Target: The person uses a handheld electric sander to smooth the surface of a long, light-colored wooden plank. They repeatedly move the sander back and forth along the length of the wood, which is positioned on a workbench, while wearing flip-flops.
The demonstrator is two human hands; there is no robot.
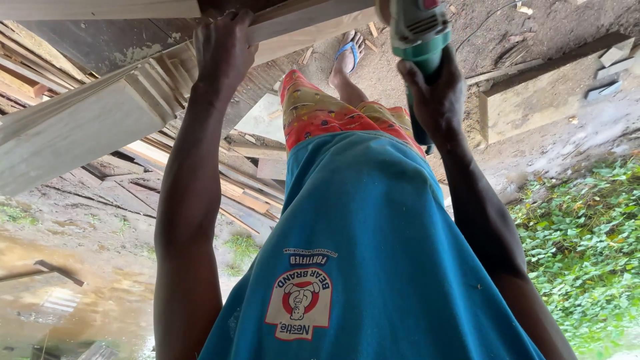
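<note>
Blue shirt (373, 253) nearest, filling the lower middle. Beyond it, left hand (223, 50) clamped on the pale wooden plank (313, 23), long axis running left to right. Right hand (433, 93) wrapped round the green power tool (419, 33), just right of the plank.

Left hand (223, 53): fingers (230, 20) curled over the edge of a wooden plank (307, 23). Stacked boards (87, 120): left of those fingers, lower in view. Right hand (437, 93): wrapped around a power tool (420, 33), tool body above the fingers, well right of the plank grip. Sandalled foot (348, 57): between the two hands, on dirt ground (560, 27). Timber block (533, 100): right of the right hand. Leafy plants (587, 240): below it.
</note>
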